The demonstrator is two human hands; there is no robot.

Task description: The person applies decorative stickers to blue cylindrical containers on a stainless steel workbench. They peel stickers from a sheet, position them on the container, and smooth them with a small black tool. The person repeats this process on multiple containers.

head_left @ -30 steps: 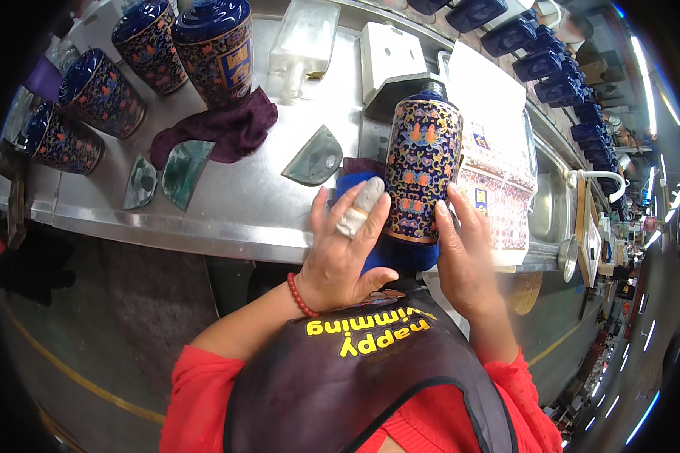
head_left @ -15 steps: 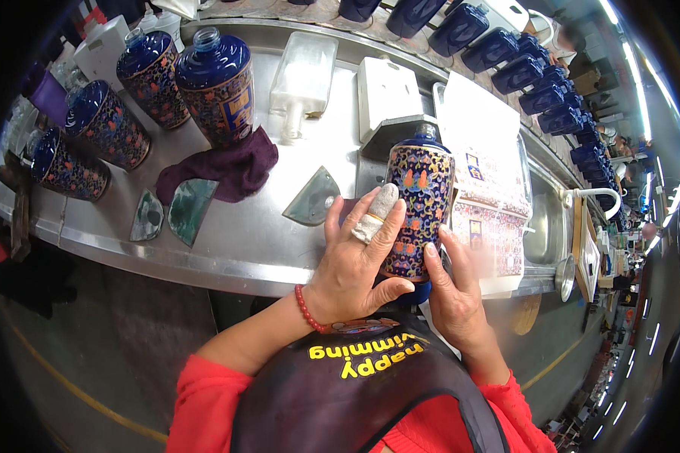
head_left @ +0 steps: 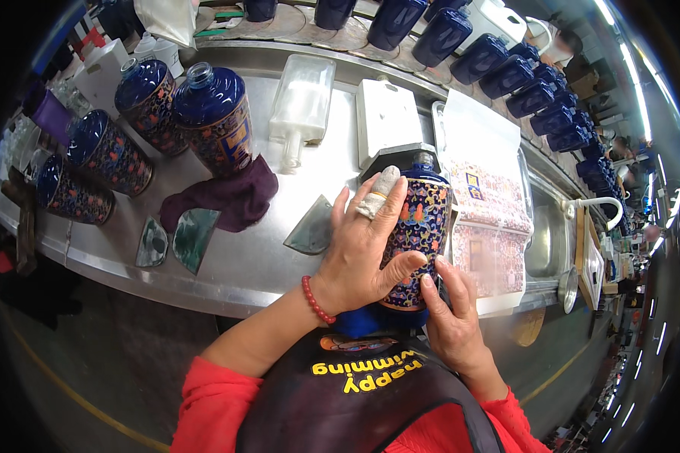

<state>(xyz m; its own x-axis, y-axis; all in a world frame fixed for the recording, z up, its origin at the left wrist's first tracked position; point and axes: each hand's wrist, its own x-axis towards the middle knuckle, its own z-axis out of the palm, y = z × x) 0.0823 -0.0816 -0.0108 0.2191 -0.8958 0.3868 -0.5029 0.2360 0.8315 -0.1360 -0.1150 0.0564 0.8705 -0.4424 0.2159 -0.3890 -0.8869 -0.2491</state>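
Observation:
A dark blue glass bottle (head_left: pixel 419 215), its body wrapped in a colourful floral pattern, lies tilted with its neck pointing away from me. My left hand (head_left: pixel 366 245) rests along its left side, fingers stretched out and thumb across the pattern. One finger of it wears a greyish-white cover. Low on the bottle's right side, the fingertips and thumb of my right hand (head_left: pixel 457 317) touch the pattern, slightly bent and apart. Blue material (head_left: pixel 366 321) shows beneath the bottle's base. Right of the bottle lie patterned decal sheets (head_left: pixel 491 260). A greenish scraper-like plate (head_left: pixel 310 230) is left of my left hand.
Several patterned blue bottles (head_left: pixel 211 113) stand at the left, near a purple cloth (head_left: pixel 230 200) and two dark green plates (head_left: pixel 196 238). A clear bottle (head_left: pixel 302 98) and white block (head_left: pixel 389 117) lie behind. Plain blue bottles (head_left: pixel 480 57) line the back; a sink (head_left: pixel 544 238) is right.
My left hand has slid farther up the bottle, and its thumb now crosses the pattern. The right fingertips stay on the lower right side. The whole view has shifted slightly.

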